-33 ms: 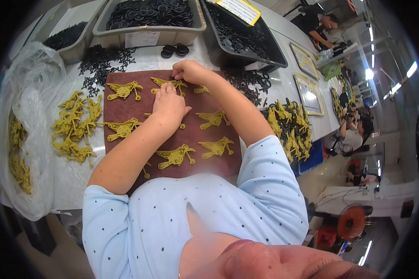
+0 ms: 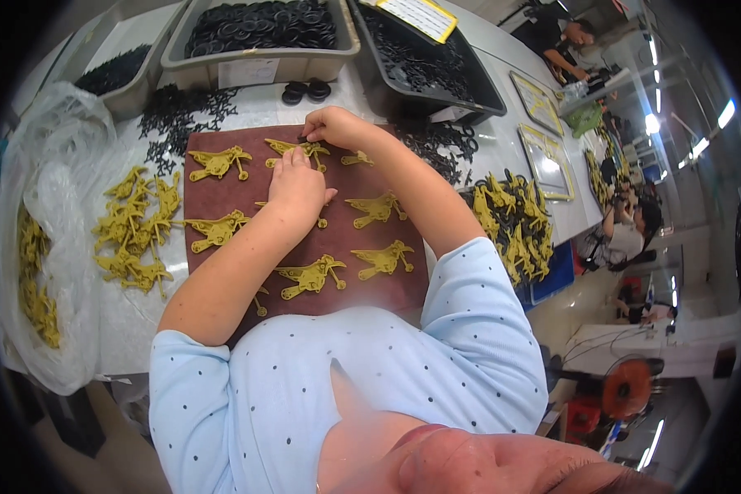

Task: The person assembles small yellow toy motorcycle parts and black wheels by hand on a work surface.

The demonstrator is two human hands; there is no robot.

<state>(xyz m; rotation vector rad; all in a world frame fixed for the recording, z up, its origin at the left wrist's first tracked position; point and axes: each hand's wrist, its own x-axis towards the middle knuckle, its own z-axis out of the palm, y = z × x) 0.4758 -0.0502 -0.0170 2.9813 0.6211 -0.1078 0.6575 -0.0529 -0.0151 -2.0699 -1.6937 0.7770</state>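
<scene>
Nine yellow bird-shaped pieces show, whole or in part, on one brown cloth at the middle of the frame, three in each of three rows. Both hands meet at the top-row middle yellow piece: the left hand lies over it with fingers straight and close together, while the right hand has its thumb and fingertips drawn together at the piece's upper edge, by a small dark part; I cannot tell whether either hand grips anything. Two heaps of yellow pieces flank the cloth, one left heap and one right heap mixed with black parts. Across the top stand two grey bins, a ring-filled bin and an upper-left bin, plus one black bin. One clear bag sits at left on the tabletop.
</scene>
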